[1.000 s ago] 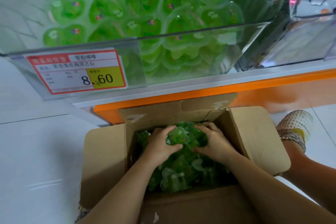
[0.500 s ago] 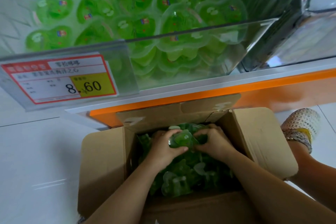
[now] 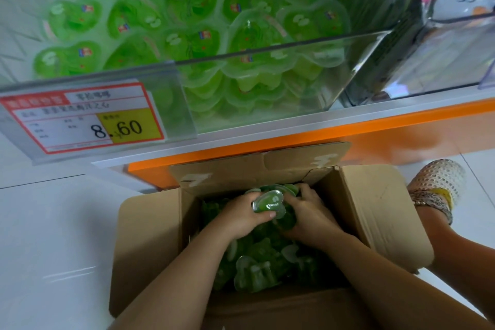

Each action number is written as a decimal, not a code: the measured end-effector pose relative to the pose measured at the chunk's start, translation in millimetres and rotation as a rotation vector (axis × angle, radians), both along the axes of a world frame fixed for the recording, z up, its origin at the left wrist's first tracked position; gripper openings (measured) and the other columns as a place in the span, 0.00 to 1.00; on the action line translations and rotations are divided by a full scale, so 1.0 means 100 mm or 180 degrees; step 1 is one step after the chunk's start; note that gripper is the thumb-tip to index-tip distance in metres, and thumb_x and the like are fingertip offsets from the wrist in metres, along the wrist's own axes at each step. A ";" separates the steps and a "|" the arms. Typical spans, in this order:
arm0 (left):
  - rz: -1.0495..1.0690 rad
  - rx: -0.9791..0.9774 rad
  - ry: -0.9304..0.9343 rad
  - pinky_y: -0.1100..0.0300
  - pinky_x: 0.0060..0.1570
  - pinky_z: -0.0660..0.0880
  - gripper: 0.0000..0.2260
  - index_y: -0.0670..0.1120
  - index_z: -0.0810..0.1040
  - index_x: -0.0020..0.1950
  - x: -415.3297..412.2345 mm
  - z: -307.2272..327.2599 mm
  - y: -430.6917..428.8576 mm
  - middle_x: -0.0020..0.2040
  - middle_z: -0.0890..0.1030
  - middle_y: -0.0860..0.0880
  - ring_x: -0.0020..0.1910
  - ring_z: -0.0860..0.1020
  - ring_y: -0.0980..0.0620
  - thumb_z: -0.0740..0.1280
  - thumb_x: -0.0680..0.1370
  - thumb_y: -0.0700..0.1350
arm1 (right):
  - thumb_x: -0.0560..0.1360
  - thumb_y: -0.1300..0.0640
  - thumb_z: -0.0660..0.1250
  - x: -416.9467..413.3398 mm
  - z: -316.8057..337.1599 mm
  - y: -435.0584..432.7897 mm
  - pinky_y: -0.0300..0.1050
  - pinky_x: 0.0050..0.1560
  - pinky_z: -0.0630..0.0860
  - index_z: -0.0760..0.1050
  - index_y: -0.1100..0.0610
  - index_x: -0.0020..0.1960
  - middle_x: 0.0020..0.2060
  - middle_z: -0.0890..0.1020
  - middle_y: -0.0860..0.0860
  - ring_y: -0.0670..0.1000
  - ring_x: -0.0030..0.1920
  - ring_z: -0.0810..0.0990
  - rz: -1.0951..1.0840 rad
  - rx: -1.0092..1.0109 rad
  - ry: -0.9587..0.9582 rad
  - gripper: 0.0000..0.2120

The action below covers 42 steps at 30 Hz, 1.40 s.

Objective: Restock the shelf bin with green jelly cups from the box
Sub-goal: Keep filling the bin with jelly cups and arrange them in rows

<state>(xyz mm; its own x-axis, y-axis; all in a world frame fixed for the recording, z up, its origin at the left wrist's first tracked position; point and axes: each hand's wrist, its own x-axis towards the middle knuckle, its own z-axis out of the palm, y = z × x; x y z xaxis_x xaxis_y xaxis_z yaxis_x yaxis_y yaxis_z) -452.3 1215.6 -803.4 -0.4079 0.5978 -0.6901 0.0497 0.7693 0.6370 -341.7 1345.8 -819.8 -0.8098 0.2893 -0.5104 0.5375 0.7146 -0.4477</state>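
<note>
Both hands close together in box (image 3: pixel 150 236): left hand (image 3: pixel 238 218) and right hand (image 3: pixel 308 215) curl round a clump of green jelly cups (image 3: pixel 267 201), likely gathering one bigger load. Far side, shelf bin (image 3: pixel 267 54), part-full.

Cardboard box (image 3: pixel 150 249) on white floor (image 3: pixel 53 236)

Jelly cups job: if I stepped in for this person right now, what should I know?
Left hand grips a heart-shaped cup at the top of the pile; right hand curls round neighbouring cups beside it. Both hands are inside the box on the floor.
Shelf bin above already holds many cups.
Done: a handful gathered, not yet lifted.
Left: carry it up into the bin, then repeat; plenty of loose cups lie in the box.
</note>
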 end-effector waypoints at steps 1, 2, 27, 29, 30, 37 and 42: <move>0.0087 -0.0068 -0.0059 0.58 0.55 0.73 0.25 0.52 0.67 0.71 -0.01 0.01 0.00 0.64 0.73 0.52 0.59 0.73 0.53 0.68 0.76 0.54 | 0.70 0.46 0.70 0.01 0.00 -0.02 0.49 0.67 0.65 0.63 0.42 0.70 0.66 0.59 0.50 0.53 0.67 0.59 -0.0008 0.0032 0.0019 0.31; 0.0174 -0.0131 -0.0101 0.57 0.57 0.73 0.27 0.52 0.65 0.72 -0.01 0.01 -0.01 0.67 0.71 0.51 0.62 0.72 0.51 0.68 0.75 0.55 | 0.70 0.46 0.70 0.02 0.00 -0.03 0.49 0.67 0.65 0.63 0.42 0.70 0.66 0.59 0.50 0.53 0.68 0.59 -0.0042 0.0032 0.0047 0.31; 0.0164 0.0619 0.0453 0.57 0.60 0.71 0.21 0.60 0.70 0.62 0.03 0.78 -0.36 0.61 0.74 0.55 0.60 0.72 0.55 0.72 0.71 0.53 | 0.64 0.58 0.76 0.26 0.84 -0.07 0.31 0.64 0.60 0.73 0.42 0.58 0.58 0.63 0.48 0.50 0.65 0.67 -0.0145 -0.0436 0.0739 0.26; 0.0166 0.0786 0.0598 0.62 0.57 0.71 0.20 0.59 0.70 0.60 0.08 1.01 -0.42 0.60 0.75 0.54 0.58 0.73 0.56 0.73 0.71 0.51 | 0.65 0.58 0.75 0.31 1.06 -0.11 0.30 0.62 0.60 0.73 0.44 0.60 0.59 0.63 0.49 0.51 0.67 0.66 -0.0088 -0.0441 0.0800 0.26; 0.0140 0.0859 0.0684 0.64 0.55 0.71 0.20 0.58 0.70 0.61 0.11 1.13 -0.45 0.59 0.76 0.54 0.57 0.73 0.57 0.73 0.72 0.51 | 0.65 0.58 0.75 0.34 1.18 -0.13 0.29 0.61 0.60 0.72 0.46 0.62 0.59 0.63 0.49 0.50 0.67 0.64 -0.0032 -0.0411 0.0822 0.27; 0.0110 0.1596 0.0872 0.58 0.59 0.73 0.21 0.58 0.73 0.58 0.37 2.11 -0.64 0.54 0.78 0.54 0.56 0.77 0.54 0.75 0.68 0.53 | 0.65 0.51 0.76 0.56 2.17 -0.24 0.15 0.49 0.58 0.71 0.40 0.57 0.55 0.64 0.42 0.41 0.57 0.69 0.0525 0.0221 0.1552 0.24; 0.0352 0.2147 0.0944 0.51 0.58 0.74 0.21 0.59 0.73 0.56 0.45 2.87 -0.80 0.59 0.78 0.44 0.57 0.78 0.47 0.76 0.65 0.52 | 0.58 0.49 0.72 0.56 2.80 -0.27 0.26 0.58 0.65 0.73 0.33 0.47 0.56 0.70 0.49 0.38 0.56 0.72 0.0588 0.0001 0.2317 0.20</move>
